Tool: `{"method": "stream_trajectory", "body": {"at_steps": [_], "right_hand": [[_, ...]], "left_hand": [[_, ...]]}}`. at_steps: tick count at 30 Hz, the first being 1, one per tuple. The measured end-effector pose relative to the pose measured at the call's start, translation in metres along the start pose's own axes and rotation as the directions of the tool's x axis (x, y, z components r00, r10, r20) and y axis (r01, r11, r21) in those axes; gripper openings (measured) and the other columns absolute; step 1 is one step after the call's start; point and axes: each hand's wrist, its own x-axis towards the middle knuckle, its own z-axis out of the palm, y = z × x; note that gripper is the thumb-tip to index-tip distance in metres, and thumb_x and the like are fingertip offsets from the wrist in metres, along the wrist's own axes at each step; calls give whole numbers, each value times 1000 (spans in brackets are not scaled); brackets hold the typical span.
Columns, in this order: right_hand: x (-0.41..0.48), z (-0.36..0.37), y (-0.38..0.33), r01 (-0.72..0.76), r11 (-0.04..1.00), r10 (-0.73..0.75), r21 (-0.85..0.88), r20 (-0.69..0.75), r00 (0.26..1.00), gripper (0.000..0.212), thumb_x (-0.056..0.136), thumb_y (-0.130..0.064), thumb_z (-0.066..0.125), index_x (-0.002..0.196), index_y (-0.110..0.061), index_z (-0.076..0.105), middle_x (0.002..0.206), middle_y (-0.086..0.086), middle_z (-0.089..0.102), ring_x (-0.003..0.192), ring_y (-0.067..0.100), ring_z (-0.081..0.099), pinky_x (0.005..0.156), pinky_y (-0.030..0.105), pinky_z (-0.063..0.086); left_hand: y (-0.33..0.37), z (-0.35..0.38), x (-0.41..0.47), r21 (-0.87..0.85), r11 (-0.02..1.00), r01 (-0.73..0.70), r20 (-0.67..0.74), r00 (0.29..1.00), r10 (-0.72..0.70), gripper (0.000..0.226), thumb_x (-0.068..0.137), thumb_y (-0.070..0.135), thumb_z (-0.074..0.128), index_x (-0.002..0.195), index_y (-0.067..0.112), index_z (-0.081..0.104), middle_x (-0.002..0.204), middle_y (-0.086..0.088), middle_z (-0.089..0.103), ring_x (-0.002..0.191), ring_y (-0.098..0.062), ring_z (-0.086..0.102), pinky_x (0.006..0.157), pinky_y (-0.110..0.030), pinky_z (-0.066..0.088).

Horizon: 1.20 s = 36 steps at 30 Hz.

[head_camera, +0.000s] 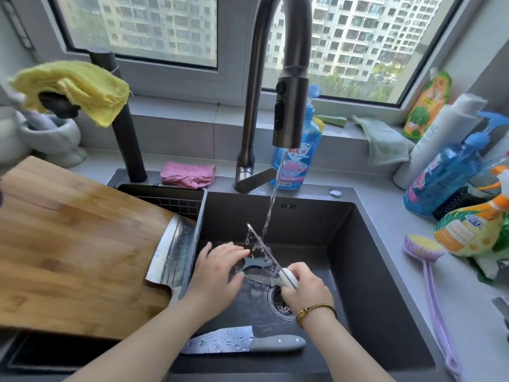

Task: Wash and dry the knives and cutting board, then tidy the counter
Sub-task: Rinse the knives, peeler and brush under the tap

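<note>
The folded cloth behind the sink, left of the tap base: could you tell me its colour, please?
The cloth is pink, seen best in the head view.

1. Blurred by running water and motion: blade of the thin knife (pixel 261 248); handle mostly buried in the right hand (pixel 305 288).
2. Partly hidden beneath that hand, low in the sink (pixel 371 244): a second small knife (pixel 259 279), handle out of sight.
3. Half covered by the same hand: drain strainer (pixel 278 301).
4. Cut off at the picture's left edge: cutting board (pixel 68 244); handle of the cleaver (pixel 172 252) at its right end not made out.
5. Cut by the bottom edge, along the worktop's right side: purple brush (pixel 429 285).
6. Too small to read: print on the blue bottle (pixel 297 158).
</note>
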Motion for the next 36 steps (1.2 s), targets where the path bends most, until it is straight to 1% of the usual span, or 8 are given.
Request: {"method": "stream_trajectory", "body": {"at_steps": [3, 11, 16, 24, 27, 29, 31, 36], "right_hand": [[3, 0, -3, -101, 936, 71, 337, 102, 992, 11, 82, -15, 60, 80, -22, 52, 78, 1, 61, 69, 20, 61, 66, 28, 49], [-5, 8, -45, -307, 543, -49, 782, 394, 918, 11, 92, -13, 52, 86, -8, 60, 68, -4, 70, 57, 5, 66, 64, 23, 50], [-18, 13, -81, -505, 250, -75, 826, 537, 840, 19, 96, -19, 44, 85, -9, 55, 61, -2, 69, 54, 11, 66, 50, 22, 52], [-26, 37, -118, -547, 427, -94, 720, 637, 765, 32, 97, -29, 41, 81, -10, 60, 78, 3, 62, 71, 16, 55, 68, 29, 48], [-20, 52, -124, -452, 572, -68, 684, 589, 805, 26, 95, -33, 45, 83, -14, 58, 85, 5, 62, 81, 20, 59, 84, 36, 51], [-15, 61, -128, -398, 647, -30, 651, 543, 839, 27, 94, -35, 45, 91, -13, 60, 87, 5, 60, 78, 19, 56, 76, 31, 54], [-10, 65, -132, -393, 641, -13, 659, 522, 853, 33, 96, -32, 41, 114, -8, 55, 100, 8, 59, 82, 21, 58, 71, 28, 52], [-7, 62, -133, -526, 414, -74, 743, 604, 794, 46, 100, -27, 32, 138, -2, 33, 145, 12, 36, 133, 27, 37, 108, 37, 32]], "left_hand": [[-1, -11, -10, -147, 963, 225, 74, 974, -216, 27, 93, 21, 48, 117, 18, 60, 105, 8, 60, 102, -9, 54, 90, -15, 37], [17, -8, -45, -381, 689, 616, 614, 726, -309, 24, 96, 33, 41, 81, 20, 54, 79, 6, 58, 63, -4, 58, 60, -19, 46], [33, -19, -57, -559, 398, 728, 660, 681, -318, 26, 98, 34, 36, 91, 15, 51, 82, -3, 60, 63, -12, 62, 59, -23, 52], [15, -42, -69, -558, 423, 714, 425, 684, -593, 18, 98, 28, 39, 88, 15, 45, 72, -6, 50, 45, -11, 41, 38, -17, 32], [3, -55, -73, -571, 441, 692, 348, 690, -634, 18, 98, 23, 39, 84, 14, 45, 68, -4, 48, 34, -7, 34, 35, -15, 27], [-6, -62, -75, -536, 486, 690, 316, 698, -643, 19, 98, 22, 38, 84, 13, 47, 66, -3, 50, 27, -4, 32, 34, -16, 27], [-15, -69, -76, -501, 516, 694, 285, 696, -659, 19, 98, 22, 39, 83, 14, 48, 66, -3, 51, 26, -2, 33, 33, -14, 27], [-40, -87, -77, -467, 511, 722, 250, 662, -707, 23, 97, 20, 41, 76, 14, 48, 61, -2, 51, 32, -4, 36, 32, -14, 28]]}}
